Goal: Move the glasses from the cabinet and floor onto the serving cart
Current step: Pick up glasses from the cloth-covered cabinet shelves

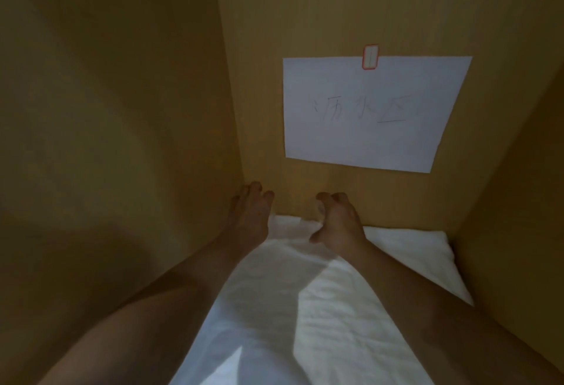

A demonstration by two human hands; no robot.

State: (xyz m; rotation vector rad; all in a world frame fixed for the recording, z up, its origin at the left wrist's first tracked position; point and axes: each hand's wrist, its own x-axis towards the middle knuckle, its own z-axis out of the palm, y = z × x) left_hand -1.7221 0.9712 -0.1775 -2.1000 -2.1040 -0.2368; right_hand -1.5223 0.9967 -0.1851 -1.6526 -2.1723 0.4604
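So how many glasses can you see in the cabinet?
1, maybe: something clear shows by the right hand fingers, at the back wall above the white cloth. It's blurry. Left hand may hide another.

matt wood-look cabinet walls (pixel 122 110), soft wrinkled white cloth (pixel 274 308), smooth matt paper sheet (pixel 366 134), glossy tape strip (pixel 370 57)

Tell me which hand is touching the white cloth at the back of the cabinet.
The right hand: its fingers curl at the bunched far edge of the white cloth. The left hand sits beside the cloth, in the cabinet's back left corner.
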